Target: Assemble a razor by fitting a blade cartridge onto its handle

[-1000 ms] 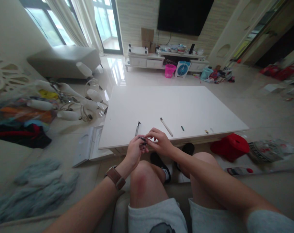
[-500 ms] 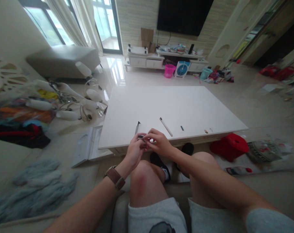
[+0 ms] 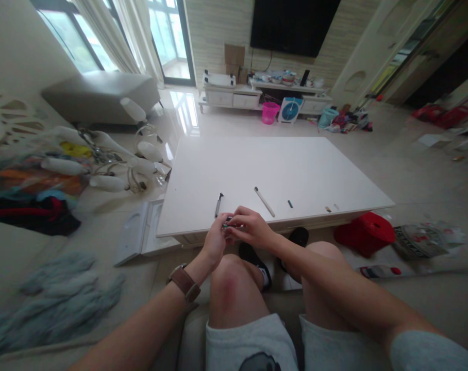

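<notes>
My left hand [image 3: 217,236] is closed round a small dark object [image 3: 229,219], held just over the near edge of the white table [image 3: 280,165]. My right hand [image 3: 250,226] meets it there, its thumb and fingers pinched at a small green piece [image 3: 225,225] by the object. Fingers cover most of both, so their kind cannot be made out. Just beyond my left hand lies a thin silver tool with a black angled head [image 3: 219,204], like a razor. A toothbrush [image 3: 264,201] with dark bristles rests to its right. Farther right is a short dark green cylinder [image 3: 290,204], battery-like.
Two tiny bits, one brownish [image 3: 328,209], lie near the table's right front edge. A red stool [image 3: 365,234] and a plastic bag [image 3: 423,239] stand on the floor at right. An open white box [image 3: 135,234] and a lamp with white shades [image 3: 110,184] are at left.
My fingers have shifted round the small object, and a green piece now shows between them. My left hand has turned slightly inward. The things on the table have not moved.
</notes>
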